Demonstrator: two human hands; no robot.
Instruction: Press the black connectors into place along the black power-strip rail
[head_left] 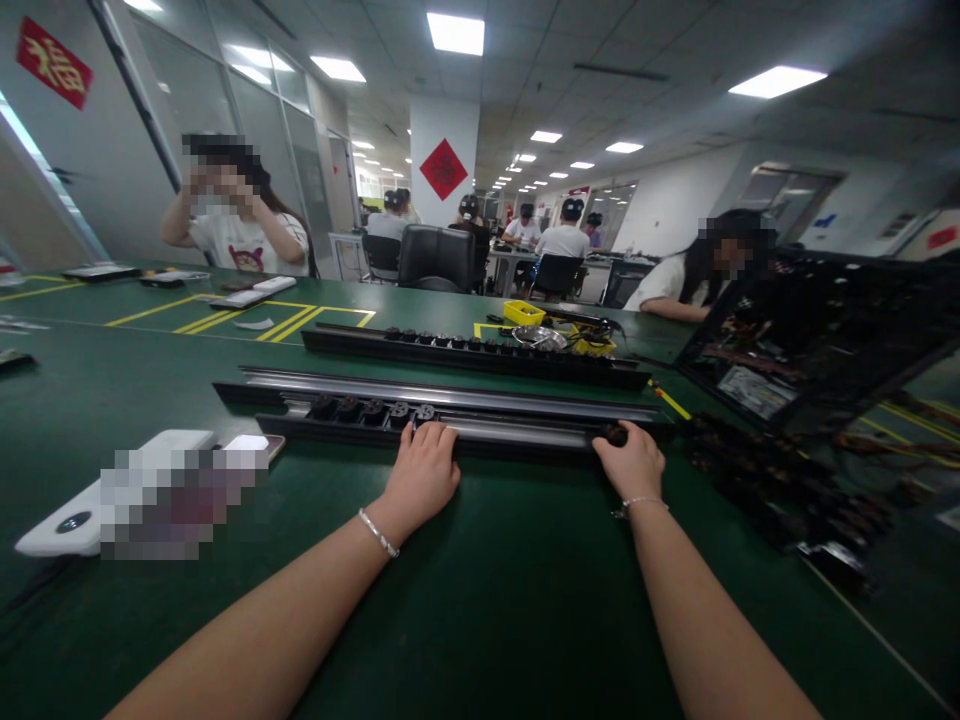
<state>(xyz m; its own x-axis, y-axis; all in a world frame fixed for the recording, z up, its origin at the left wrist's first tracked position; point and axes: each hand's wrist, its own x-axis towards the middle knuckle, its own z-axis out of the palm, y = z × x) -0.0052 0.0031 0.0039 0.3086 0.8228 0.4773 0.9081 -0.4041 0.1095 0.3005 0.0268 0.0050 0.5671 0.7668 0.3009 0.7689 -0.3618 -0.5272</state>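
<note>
A long black metal rail (525, 435) with a shiny inner channel lies across the table in front of me. Several round black parts (373, 411) sit in a row in its left half. My left hand (424, 468) is closed over the rail's near edge, its fingertips against the rightmost part of that row. Near the rail's right end, my right hand (634, 462) pinches a small round black part (616, 436) at the channel; whether it touches the channel floor I cannot tell. Just behind lies a second black rail (450, 391), with no round parts visible in it.
Farther back is another rail (480, 352) filled with black parts. A heap of dark parts (795, 480) lies right, before a black open case (810, 330). Phones (82, 505) lie left. Yellow trays (523, 313) stand behind. Two people sit across the green table (495, 620).
</note>
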